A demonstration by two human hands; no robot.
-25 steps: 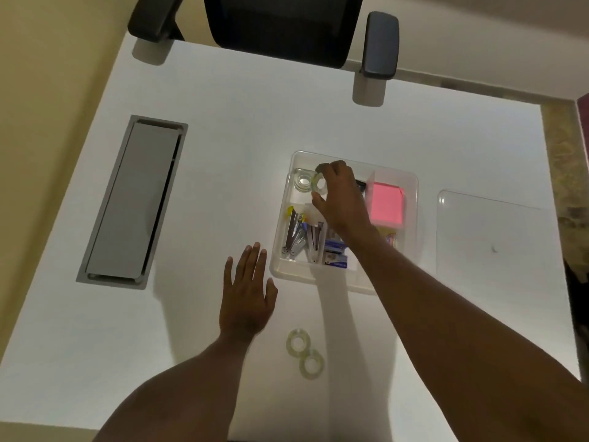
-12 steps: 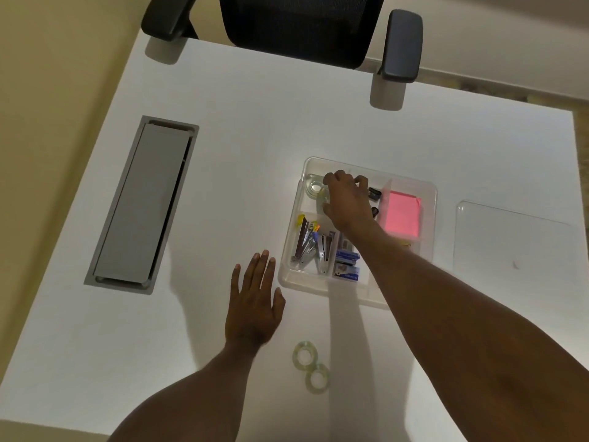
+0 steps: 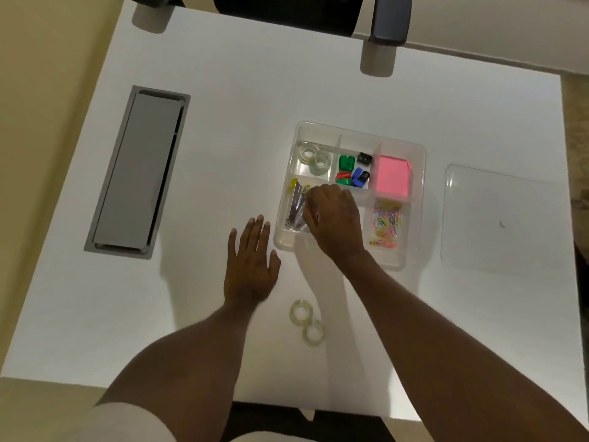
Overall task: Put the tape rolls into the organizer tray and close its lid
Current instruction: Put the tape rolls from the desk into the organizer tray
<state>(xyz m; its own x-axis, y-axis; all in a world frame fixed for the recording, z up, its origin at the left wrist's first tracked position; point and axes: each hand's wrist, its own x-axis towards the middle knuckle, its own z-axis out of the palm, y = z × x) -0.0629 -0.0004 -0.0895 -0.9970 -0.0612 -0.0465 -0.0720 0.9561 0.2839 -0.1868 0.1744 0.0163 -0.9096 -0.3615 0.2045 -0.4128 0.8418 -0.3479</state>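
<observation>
The clear organizer tray (image 3: 417,173) sits mid-table with its lid off. Two clear tape rolls (image 3: 314,158) lie in its far-left compartment. Two more clear tape rolls (image 3: 306,322) rest on the table near me, touching each other. My right hand (image 3: 334,218) hovers over the tray's near-left compartments, fingers curled loosely, holding nothing I can see. Flat on the table just left of the tray lies my left hand (image 3: 251,266), fingers spread. The clear lid (image 3: 503,218) lies flat to the right of the tray.
The tray also holds pink sticky notes (image 3: 392,180), coloured sharpeners (image 3: 352,172), paper clips (image 3: 387,224) and metal items (image 3: 296,205). A grey cable hatch (image 3: 137,170) is set into the table at left. A black chair (image 3: 389,20) stands at the far edge.
My right hand has left a tape roll in the far-left compartment and drawn back toward me over the tray. The left hand stays flat on the table.
</observation>
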